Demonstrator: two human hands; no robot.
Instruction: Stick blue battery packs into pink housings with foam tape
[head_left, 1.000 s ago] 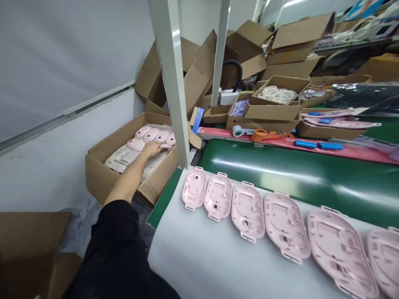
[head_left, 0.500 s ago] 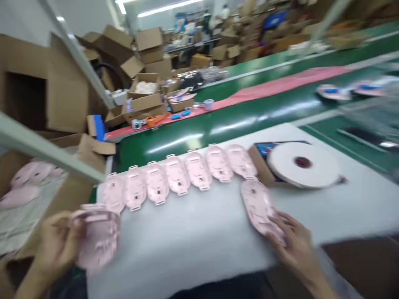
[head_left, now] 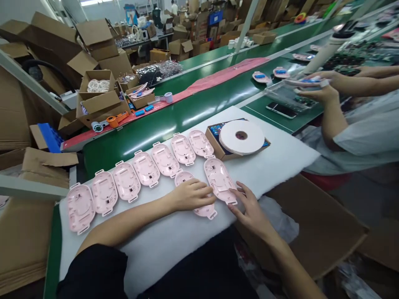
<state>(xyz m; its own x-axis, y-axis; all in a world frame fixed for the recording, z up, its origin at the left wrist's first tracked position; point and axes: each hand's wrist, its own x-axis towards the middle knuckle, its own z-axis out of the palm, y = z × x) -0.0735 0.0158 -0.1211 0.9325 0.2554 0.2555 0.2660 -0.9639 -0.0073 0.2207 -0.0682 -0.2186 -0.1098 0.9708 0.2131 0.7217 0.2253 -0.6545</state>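
My left hand reaches across the white sheet, its fingers curled over a pink plastic shell and hiding the shell's middle. To the right of it, another pink shell lies with its hollow side up. My right hand has thumb and fingertips about that shell's lower end. Behind my hands a slanting row of several like shells lies on the white sheet, hollow side up, with small dark parts inside.
A large white roll rests on a carton of blue parts. Behind runs a green conveyor belt. A co-worker's hands hold a part at the right, near a phone. Cartons crowd the left side.
My left hand has brought its shell from the far left to beside the right-hand one. My right hand stays at its shell's lower end. The view has swung right, showing a co-worker.
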